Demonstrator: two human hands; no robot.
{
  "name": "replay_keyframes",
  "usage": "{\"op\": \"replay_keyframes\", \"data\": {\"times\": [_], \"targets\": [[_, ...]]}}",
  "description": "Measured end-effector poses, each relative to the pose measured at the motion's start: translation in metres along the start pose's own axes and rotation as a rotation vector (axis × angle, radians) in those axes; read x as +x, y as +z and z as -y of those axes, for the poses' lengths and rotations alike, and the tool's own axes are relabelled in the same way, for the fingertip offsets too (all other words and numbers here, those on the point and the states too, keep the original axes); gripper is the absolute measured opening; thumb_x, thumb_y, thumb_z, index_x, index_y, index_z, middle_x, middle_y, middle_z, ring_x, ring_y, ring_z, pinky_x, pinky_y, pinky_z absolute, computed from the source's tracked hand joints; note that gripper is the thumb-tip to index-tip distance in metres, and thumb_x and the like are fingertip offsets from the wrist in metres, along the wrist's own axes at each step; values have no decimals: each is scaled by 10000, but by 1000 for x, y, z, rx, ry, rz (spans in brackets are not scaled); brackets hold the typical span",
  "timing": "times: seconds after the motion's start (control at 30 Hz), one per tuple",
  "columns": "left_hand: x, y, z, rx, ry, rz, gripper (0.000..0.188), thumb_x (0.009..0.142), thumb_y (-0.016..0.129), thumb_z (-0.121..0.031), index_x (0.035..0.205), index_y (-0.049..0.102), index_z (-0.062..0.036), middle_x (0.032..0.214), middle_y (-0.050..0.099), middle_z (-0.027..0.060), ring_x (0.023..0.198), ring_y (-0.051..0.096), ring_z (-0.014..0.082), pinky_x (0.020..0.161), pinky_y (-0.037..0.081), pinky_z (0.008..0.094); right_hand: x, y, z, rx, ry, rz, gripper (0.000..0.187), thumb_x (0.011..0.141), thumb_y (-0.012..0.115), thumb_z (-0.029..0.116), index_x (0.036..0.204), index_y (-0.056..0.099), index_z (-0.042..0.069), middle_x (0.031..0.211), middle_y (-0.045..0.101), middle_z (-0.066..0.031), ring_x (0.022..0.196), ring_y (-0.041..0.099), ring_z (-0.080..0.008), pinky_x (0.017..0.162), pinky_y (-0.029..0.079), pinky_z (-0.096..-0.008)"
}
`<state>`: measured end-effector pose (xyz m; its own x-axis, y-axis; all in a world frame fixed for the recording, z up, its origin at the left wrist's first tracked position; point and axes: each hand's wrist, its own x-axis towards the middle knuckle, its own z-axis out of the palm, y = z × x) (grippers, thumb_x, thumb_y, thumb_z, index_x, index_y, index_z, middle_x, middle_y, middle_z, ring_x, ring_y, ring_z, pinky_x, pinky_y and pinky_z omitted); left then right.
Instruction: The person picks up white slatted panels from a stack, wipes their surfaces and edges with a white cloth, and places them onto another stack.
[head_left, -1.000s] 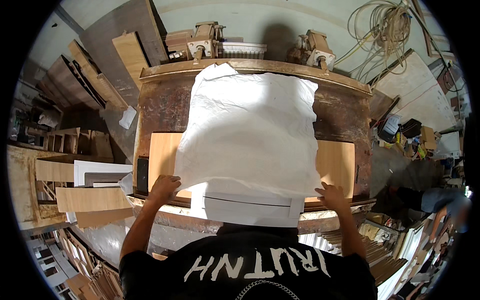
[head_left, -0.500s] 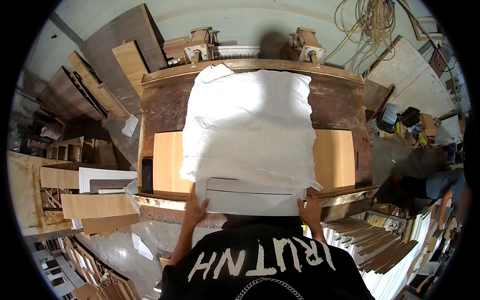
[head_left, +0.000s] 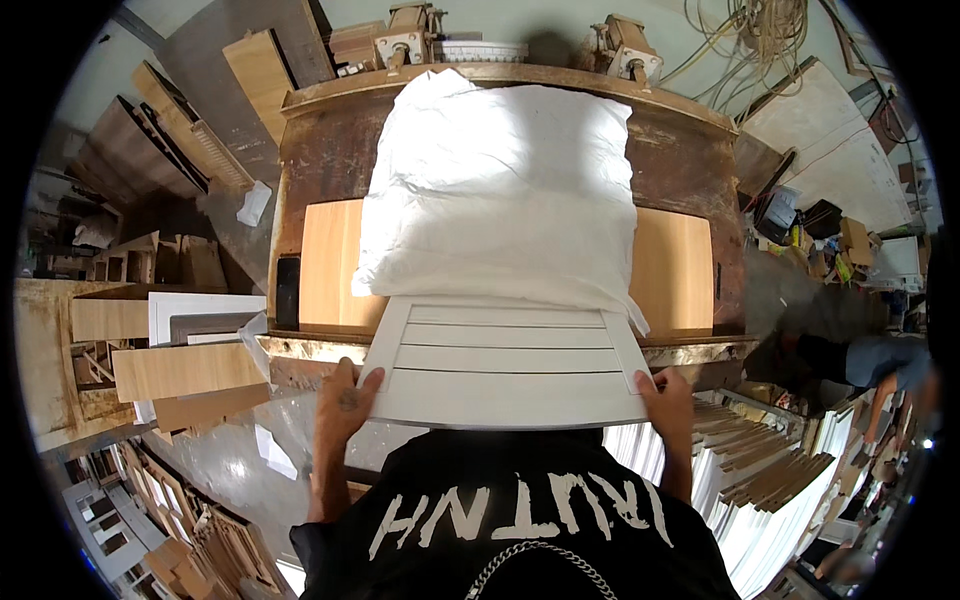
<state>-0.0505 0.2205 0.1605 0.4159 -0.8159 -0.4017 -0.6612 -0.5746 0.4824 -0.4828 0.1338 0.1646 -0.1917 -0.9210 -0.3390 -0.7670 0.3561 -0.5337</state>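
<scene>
A white slatted panel (head_left: 508, 358), like a cabinet door, juts toward me past the bench's front edge. My left hand (head_left: 345, 398) is closed on its left edge near the close corner, thumb on top. On the opposite edge my right hand (head_left: 668, 397) holds it the same way. The panel's far end is hidden by a crumpled white sheet or sack (head_left: 500, 190); whether it lies inside or underneath, I cannot tell. Beneath the white covering lies a light wood board (head_left: 674, 270), showing on both sides.
The brown workbench (head_left: 680, 160) has a raised front rail (head_left: 700, 354) and two clamp-like metal fittings (head_left: 632, 50) at the back. Boards (head_left: 190, 380) stand at left, wood strips (head_left: 760, 450) at right. A coiled hose (head_left: 760, 40) hangs behind. Another person's arm (head_left: 880, 405) shows far right.
The slatted panel has come toward me, with more slats showing beyond the white covering. Both hands have moved with it and are farther apart. The whole view has also shifted.
</scene>
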Motion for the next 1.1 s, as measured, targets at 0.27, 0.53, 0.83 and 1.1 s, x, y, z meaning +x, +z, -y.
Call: {"op": "replay_keyframes", "data": {"times": [0.27, 0.53, 0.83, 1.1], "targets": [[-43, -78, -34, 109, -239, 22, 442, 762, 736, -346, 728, 509, 32, 619, 521, 144, 567, 464, 247, 543, 393, 371, -37, -59, 66, 19, 9, 196, 341, 817, 695, 254, 711, 566, -43, 624, 572, -91, 529, 483, -121, 501, 388, -297], [-12, -66, -44, -672, 112, -403, 639, 775, 765, -214, 1273, 454, 38, 878, 601, 77, 778, 553, 130, 675, 443, 241, -17, -45, 66, 897, -150, -86, 297, 810, 711, 94, 1003, 530, -41, 915, 638, -122, 809, 590, -144, 725, 464, -263], [47, 21, 8, -446, 161, -107, 407, 901, 598, -286, 1142, 553, 39, 1033, 647, 190, 927, 624, 240, 796, 488, 356, 27, 12, -5, 550, -86, 329, 638, 810, 675, 140, 1366, 389, 15, 1247, 533, -130, 1148, 503, -217, 984, 388, -338], [22, 60, 40, -307, 43, -145, 458, 894, 610, -365, 1095, 578, 45, 947, 657, 219, 875, 642, 297, 776, 494, 373, 1, 62, -31, 536, -1, 296, 495, 841, 663, 175, 1264, 488, -15, 1127, 600, -134, 1039, 557, -213, 932, 419, -341]]}}
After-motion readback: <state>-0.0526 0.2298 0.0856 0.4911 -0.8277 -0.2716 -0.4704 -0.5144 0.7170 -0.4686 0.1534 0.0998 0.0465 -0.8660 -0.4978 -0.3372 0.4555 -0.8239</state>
